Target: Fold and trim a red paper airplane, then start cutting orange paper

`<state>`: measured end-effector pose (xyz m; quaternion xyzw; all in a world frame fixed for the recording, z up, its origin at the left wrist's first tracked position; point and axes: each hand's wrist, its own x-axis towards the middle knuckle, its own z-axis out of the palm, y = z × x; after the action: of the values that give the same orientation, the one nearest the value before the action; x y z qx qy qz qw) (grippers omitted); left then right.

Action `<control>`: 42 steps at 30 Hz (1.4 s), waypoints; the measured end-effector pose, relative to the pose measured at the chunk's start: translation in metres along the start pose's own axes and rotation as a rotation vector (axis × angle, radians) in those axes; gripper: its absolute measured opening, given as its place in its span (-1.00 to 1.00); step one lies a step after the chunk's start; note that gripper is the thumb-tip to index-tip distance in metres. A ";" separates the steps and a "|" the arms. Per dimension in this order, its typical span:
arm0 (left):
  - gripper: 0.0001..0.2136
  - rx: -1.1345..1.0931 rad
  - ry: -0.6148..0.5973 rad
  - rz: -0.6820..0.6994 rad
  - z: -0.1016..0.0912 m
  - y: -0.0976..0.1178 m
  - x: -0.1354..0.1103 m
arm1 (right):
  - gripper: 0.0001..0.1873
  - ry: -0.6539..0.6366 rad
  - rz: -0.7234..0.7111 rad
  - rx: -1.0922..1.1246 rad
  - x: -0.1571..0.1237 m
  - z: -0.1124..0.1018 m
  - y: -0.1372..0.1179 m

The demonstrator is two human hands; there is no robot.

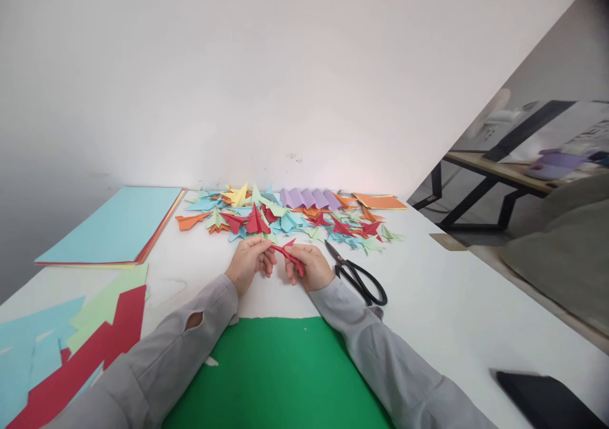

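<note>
Between my two hands is a small folded piece of red paper (288,255), raised over the white table. My left hand (249,261) pinches its left end with thumb and forefinger. On the other side my right hand (308,265) grips it near the right end, the fingers closed on the paper. Just beyond the hands lies a wide heap of small folded paper planes (257,219) in red, orange, blue, green and yellow. Black-handled scissors (359,273) rest by my right wrist, the blades pointing away to the upper left.
A green sheet (280,372) lies beneath my forearms. To the left are stacked coloured sheets (114,219) and cut scraps (95,346). Pleated purple paper (309,198) and orange paper (379,201) lie by the wall. A dark flat object (547,394) sits at lower right.
</note>
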<state>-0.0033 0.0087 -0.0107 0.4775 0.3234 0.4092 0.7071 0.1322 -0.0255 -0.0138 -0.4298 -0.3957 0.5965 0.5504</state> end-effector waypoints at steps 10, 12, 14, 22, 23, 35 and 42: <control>-0.81 -0.004 0.008 -0.022 -0.001 0.000 0.001 | -0.71 0.005 0.015 0.000 0.001 0.001 0.001; -0.80 -0.001 0.004 -0.025 -0.001 0.000 0.002 | -0.70 0.007 0.007 -0.004 0.001 0.000 0.002; -0.80 0.008 0.001 -0.026 -0.001 0.000 0.002 | -0.68 0.010 -0.001 -0.011 0.000 0.000 0.002; -0.77 0.037 0.015 -0.024 0.000 0.000 0.000 | -0.67 -0.002 -0.008 -0.032 0.001 -0.001 0.004; -0.78 0.032 0.015 -0.026 0.000 0.001 0.000 | -0.67 -0.001 -0.009 -0.034 0.001 -0.001 0.004; -0.75 -0.049 0.080 0.006 0.000 0.004 0.000 | -0.63 0.011 -0.064 -0.046 0.001 -0.002 0.005; -0.73 -0.008 0.085 0.021 0.002 0.003 0.000 | -0.64 0.009 -0.072 -0.047 0.001 -0.001 0.004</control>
<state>-0.0026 0.0088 -0.0073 0.4600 0.3465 0.4380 0.6903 0.1321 -0.0251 -0.0185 -0.4307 -0.4226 0.5648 0.5630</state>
